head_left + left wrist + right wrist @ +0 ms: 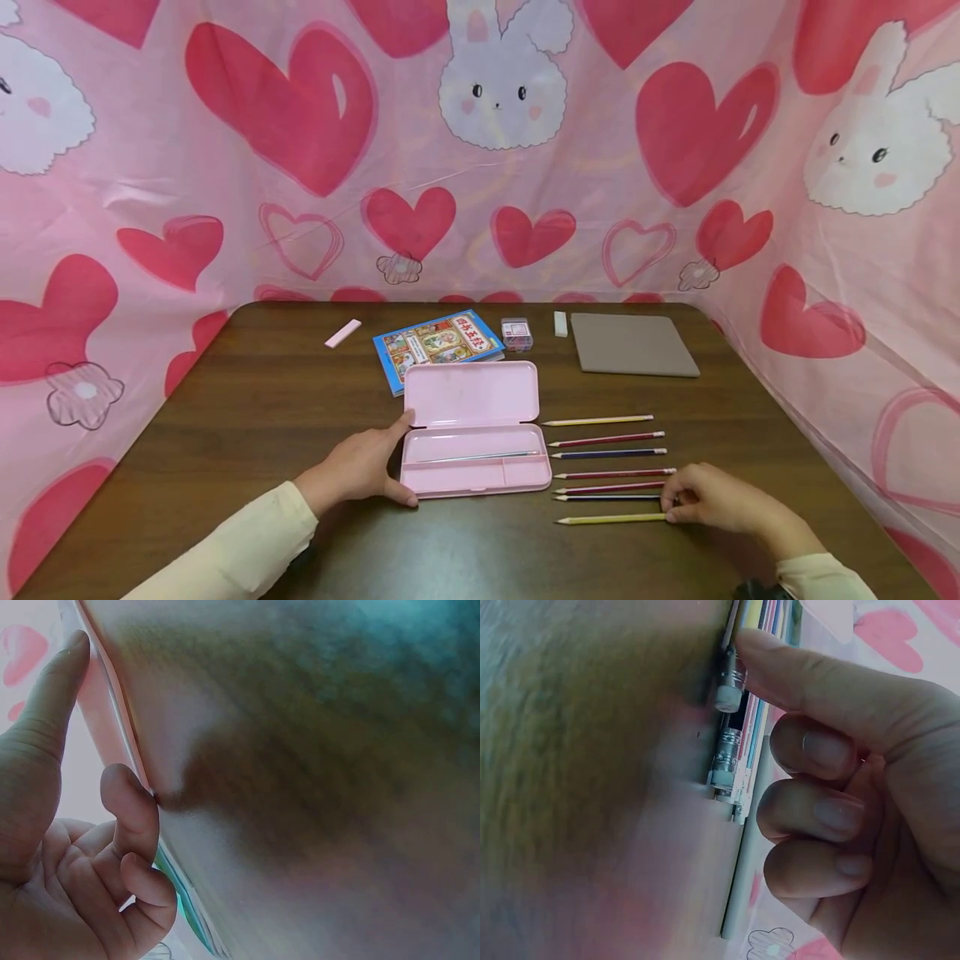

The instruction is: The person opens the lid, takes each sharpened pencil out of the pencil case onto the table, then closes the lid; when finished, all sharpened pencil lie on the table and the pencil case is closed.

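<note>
In the head view, my left hand (358,468) rests at the left side of an open pink pencil case (459,482), index finger by the hinge and thumb at the front corner. One thin silvery pencil (480,457) lies in the case's back compartment. My right hand (712,504) pinches the eraser end of the nearest yellow pencil (611,519), which lies on the table. In the right wrist view, the thumb (780,664) meets a pencil and the other fingers are curled. Behind it lie red pencils (611,475), dark pencils (607,454) and another yellow pencil (598,421).
Behind the case lies a blue-edged picture book (442,340), partly under the lid. A small clear box (517,333), a white eraser-like block (560,323) and a grey-brown flat board (633,344) stand at the back. A pale pink strip (343,333) is at back left.
</note>
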